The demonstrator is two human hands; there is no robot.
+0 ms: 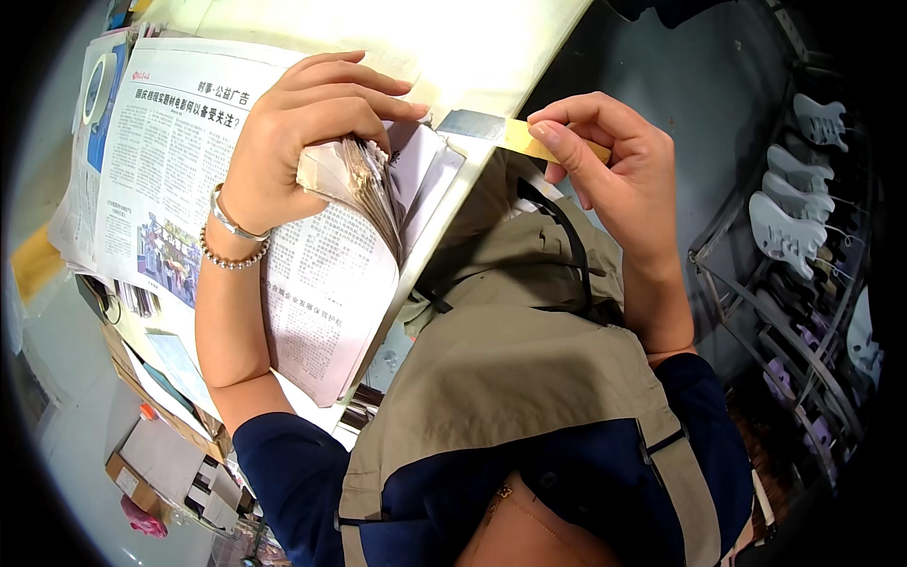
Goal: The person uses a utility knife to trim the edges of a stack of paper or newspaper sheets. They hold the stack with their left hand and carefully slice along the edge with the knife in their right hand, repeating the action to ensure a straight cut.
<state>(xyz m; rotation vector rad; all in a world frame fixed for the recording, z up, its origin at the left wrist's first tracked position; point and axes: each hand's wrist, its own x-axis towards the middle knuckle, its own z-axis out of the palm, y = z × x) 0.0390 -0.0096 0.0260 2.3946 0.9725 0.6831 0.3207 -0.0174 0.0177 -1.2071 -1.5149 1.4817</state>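
My right hand pinches the yellow handle of a flat scraper between thumb and fingers. Its grey, wide blade points left, over the corner of the table. My left hand is bent over a thick wad of layered sheets with worn, ragged brown edges, gripping it. The fingertips of this hand reach close to the blade's tip; whether they touch it I cannot tell. Beneath the wad lies a spread newspaper, its near part hanging at the table's edge.
The pale table runs along the left and far side. A roll of tape lies at far left. Guitar bodies stand on a metal rack at right. A cardboard box sits lower left.
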